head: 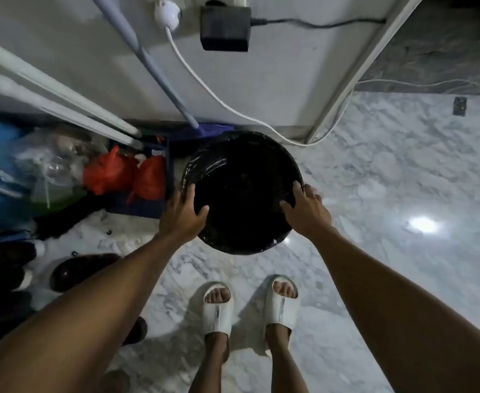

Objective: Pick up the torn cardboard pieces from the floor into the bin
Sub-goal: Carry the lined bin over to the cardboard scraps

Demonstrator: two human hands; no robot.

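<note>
Head view: round black bin, glossy plastic liner, stands on the marble floor at centre frame. Left hand grips the rim at 8 o'clock, right hand at 3 o'clock, fingers curled over the edge. Probably light and rigid; the liner looks slippery, so hold the rim. No cardboard pieces visible. Red bags at 9 o'clock.

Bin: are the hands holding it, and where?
Yes. Both hands grip the black-lined bin at its near rim: left hand on the left side, right hand on the right, fingers curled over the edge.
</note>
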